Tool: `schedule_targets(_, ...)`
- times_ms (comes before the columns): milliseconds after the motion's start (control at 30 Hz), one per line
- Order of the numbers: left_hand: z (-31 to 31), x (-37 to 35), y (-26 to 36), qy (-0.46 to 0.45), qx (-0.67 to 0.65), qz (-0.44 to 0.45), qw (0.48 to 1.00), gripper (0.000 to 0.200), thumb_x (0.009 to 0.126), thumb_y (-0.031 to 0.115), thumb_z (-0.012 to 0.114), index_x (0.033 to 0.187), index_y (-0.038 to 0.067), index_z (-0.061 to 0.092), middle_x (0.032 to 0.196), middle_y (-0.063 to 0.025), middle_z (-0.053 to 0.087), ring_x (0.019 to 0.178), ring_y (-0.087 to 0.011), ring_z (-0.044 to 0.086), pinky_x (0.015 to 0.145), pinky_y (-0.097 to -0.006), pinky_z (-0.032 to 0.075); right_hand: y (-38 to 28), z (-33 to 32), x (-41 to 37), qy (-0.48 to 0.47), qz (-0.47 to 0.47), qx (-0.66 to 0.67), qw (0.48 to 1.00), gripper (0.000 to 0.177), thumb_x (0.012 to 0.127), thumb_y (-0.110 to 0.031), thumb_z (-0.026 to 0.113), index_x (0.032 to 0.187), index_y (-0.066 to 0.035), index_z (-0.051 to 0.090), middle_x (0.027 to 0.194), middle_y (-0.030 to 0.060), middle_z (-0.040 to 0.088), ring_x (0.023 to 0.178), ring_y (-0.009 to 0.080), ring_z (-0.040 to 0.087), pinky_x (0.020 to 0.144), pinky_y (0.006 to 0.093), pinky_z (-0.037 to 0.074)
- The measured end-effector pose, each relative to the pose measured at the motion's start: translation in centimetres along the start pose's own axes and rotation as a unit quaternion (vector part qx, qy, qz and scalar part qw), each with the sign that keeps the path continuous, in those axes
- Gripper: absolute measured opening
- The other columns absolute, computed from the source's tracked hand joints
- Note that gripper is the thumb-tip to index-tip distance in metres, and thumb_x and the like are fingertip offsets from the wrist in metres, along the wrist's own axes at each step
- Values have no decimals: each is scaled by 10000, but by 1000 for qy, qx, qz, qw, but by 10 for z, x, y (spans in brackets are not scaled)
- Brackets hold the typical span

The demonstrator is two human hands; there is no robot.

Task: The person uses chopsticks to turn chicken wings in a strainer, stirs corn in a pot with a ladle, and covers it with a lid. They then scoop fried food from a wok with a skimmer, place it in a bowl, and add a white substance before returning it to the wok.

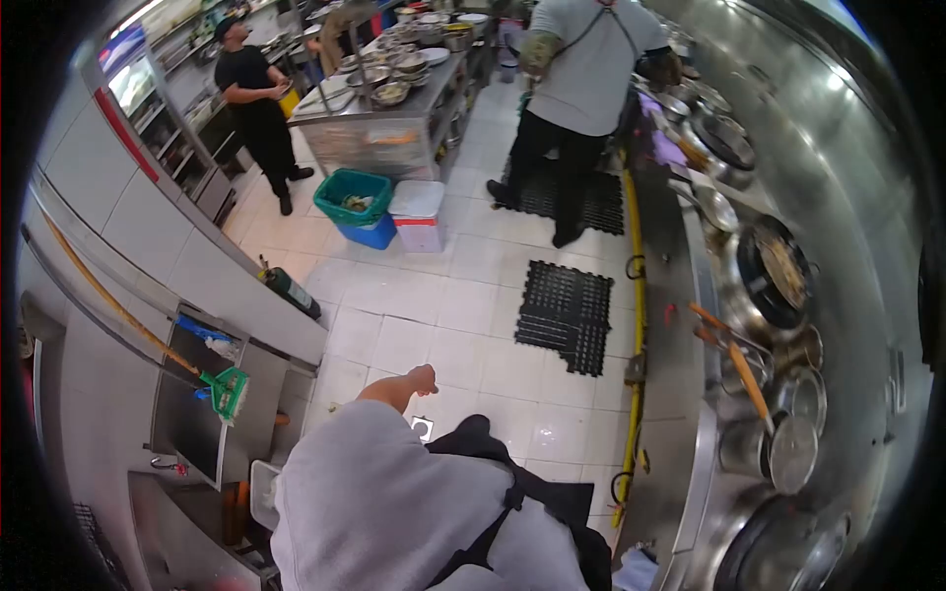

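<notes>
My left hand hangs in front of my grey sleeve, over the white tiled floor. Its fingers are curled in, and nothing shows in them. My right hand is out of the picture. Part of a black apron lies against my grey shirt. A small white and dark square shows just below the hand.
Black mats lie ahead, beside a yellow pipe. Pots and a wok line the right counter. A person in grey stands ahead; another in black stands left. A green-lined bin and green brush are leftward.
</notes>
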State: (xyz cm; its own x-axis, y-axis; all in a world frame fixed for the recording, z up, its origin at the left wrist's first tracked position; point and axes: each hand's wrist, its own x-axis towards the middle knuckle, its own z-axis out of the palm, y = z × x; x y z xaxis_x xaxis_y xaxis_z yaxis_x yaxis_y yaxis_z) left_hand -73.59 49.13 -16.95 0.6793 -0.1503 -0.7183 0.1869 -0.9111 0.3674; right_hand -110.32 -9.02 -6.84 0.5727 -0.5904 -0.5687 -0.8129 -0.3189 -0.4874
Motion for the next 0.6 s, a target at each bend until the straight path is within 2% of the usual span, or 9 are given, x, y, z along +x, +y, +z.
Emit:
schedule_targets(67, -21, -23, -11, 52, -101, -55, 992, 224, 734, 186, 671, 567, 39, 644, 591, -91, 678, 514, -173, 678, 571, -321, 584, -42, -2, 13, 1, -17, -37, 999, 404, 835, -212, 610, 1151, 40, 623, 999, 143, 672, 877, 269, 647, 758, 393, 520)
schedule_targets(133, -28, -21, -29, 81, -94, -57, 991, 218, 734, 183, 659, 584, 26, 643, 595, -97, 680, 518, -184, 682, 590, -333, 592, -85, -3, 27, 1, -37, -81, 996, 403, 839, -229, 610, 1136, 42, 631, 1024, 145, 674, 905, 274, 649, 780, 399, 519)
schedule_targets(200, -30, -19, -36, 96, -142, -29, 985, 210, 740, 191, 647, 683, -7, 683, 645, -113, 697, 538, -210, 693, 585, -348, 594, -126, -3, 41, 1, -54, -132, 990, 404, 844, -246, 610, 1122, 44, 640, 1049, 148, 676, 933, 279, 650, 802, 404, 518)
schedule_targets(267, -44, -33, -21, 70, -223, -53, 971, 202, 747, 166, 638, 771, -26, 697, 686, -117, 708, 577, -206, 708, 564, -340, 591, -160, -3, 54, 2, -65, -198, 978, 406, 849, -264, 610, 1108, 46, 649, 1074, 151, 678, 960, 284, 651, 824, 410, 517)
schedule_targets(367, -36, -23, -26, 98, -285, -30, 953, 174, 718, 121, 633, 827, -2, 690, 688, -116, 703, 564, -206, 698, 573, -337, 584, -215, -3, 73, 7, -65, -337, 939, 414, 856, -290, 610, 1087, 49, 662, 1111, 155, 681, 1002, 292, 653, 858, 419, 515)
schedule_targets(467, -33, -26, -27, 87, -287, -33, 953, 164, 715, 167, 612, 720, 27, 698, 638, -99, 691, 561, -201, 695, 591, -343, 577, -277, -2, 86, -21, -66, -419, 906, 426, 862, -316, 610, 1066, 53, 675, 1149, 159, 684, 1044, 299, 654, 891, 427, 513)
schedule_targets(533, -28, -30, -33, 69, -288, -67, 953, 192, 708, 207, 613, 686, 44, 711, 645, -100, 696, 583, -211, 697, 611, -356, 574, -290, 1, 128, -156, -71, -149, 974, 377, 864, -309, 606, 1037, 13, 699, 1025, 105, 715, 907, 260, 680, 817, 434, 531)
schedule_targets(567, -23, -28, -39, 65, -258, -80, 961, 201, 694, 236, 621, 687, 61, 718, 655, -104, 698, 613, -231, 698, 625, -371, 570, -293, 3, 153, -217, -71, -6, 973, 355, 865, -305, 603, 1022, -6, 712, 964, 77, 731, 838, 240, 693, 780, 437, 540)
schedule_targets(600, -21, -33, -44, 65, -259, -82, 960, 215, 688, 258, 618, 692, 69, 721, 666, -109, 700, 629, -246, 695, 637, -380, 567, -264, 29, 208, -236, -95, 46, 966, 323, 852, -314, 624, 1015, -52, 720, 862, 22, 733, 705, 245, 684, 713, 445, 544)
